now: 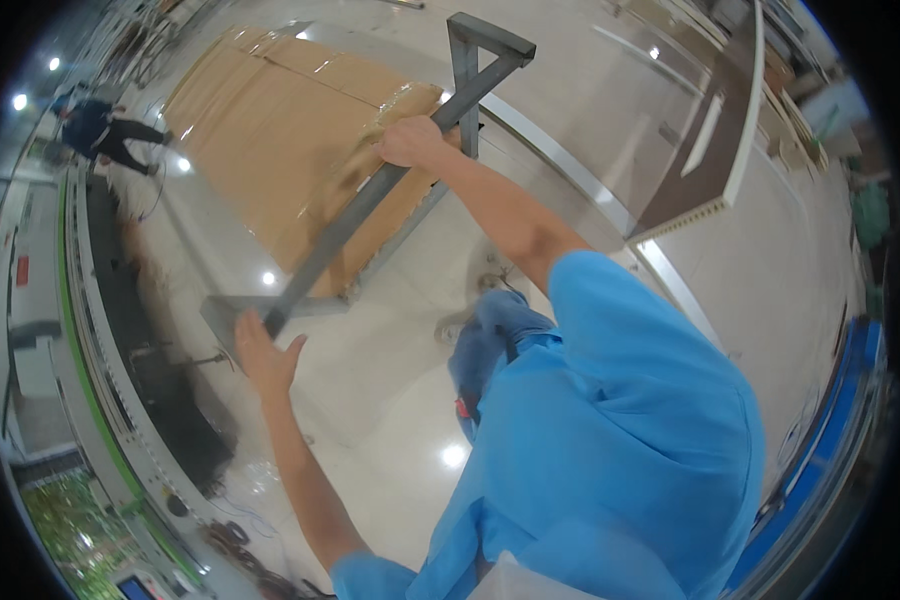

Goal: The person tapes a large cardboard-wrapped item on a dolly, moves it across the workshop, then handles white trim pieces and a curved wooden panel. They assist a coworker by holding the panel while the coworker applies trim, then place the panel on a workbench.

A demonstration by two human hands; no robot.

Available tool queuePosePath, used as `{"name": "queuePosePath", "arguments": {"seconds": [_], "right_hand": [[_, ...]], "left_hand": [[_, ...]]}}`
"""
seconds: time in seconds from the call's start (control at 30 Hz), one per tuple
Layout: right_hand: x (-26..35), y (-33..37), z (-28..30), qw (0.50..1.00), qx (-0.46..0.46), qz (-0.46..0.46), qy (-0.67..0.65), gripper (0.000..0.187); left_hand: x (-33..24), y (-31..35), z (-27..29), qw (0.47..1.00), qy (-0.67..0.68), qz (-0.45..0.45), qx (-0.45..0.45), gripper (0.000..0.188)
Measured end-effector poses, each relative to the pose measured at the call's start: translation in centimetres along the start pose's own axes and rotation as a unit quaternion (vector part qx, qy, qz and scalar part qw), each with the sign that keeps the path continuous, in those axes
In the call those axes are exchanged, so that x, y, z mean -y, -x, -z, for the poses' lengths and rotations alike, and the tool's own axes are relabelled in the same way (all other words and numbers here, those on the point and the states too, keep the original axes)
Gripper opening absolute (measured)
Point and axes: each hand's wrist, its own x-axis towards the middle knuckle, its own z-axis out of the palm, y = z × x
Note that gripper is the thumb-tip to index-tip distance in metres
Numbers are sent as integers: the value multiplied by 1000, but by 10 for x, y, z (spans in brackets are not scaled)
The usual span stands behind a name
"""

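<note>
A grey metal frame (pixel 345 225) with a long bar and triangular ends slants across the view in front of me. My right hand (pixel 415 142) is closed around its bar near the far end, the fingers partly hidden. At the near-left end, my left hand (pixel 267 355) is against the frame, thumb spread away and fingers stretched upward. Slight blur softens the left fingertips, and the frame hides part of their contact. Below the frame, a large flat cardboard-wrapped package (pixel 260 130) lies with clear film or tape on it.
A long machine (pixel 70 290) with a green strip runs along the left. A person in dark clothes (pixel 105 128) stands at the far left. On the right are a brown panel with pale edges (pixel 705 130), a long silvery metal strip (pixel 560 160) and a blue structure (pixel 820 450).
</note>
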Motion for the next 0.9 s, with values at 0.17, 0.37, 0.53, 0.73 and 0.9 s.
{"name": "queuePosePath", "arguments": {"seconds": [0.17,0.37,0.53,0.73,0.9], "right_hand": [[25,46,53,998,-44,-13,48,46],[7,144,48,995,-21,-95,37,46],[14,240,51,993,4,-113,29,43],[80,355,37,989,-39,-139,32,41],[127,440,34,984,-98,-148,-23,39]], "left_hand": [[8,8,25,993,-17,48,108,26],[-36,97,50,997,-13,5,75,19],[-52,183,78,995,9,-14,102,19],[-16,298,102,994,36,-49,90,24],[5,372,132,989,47,-48,134,22]]}}
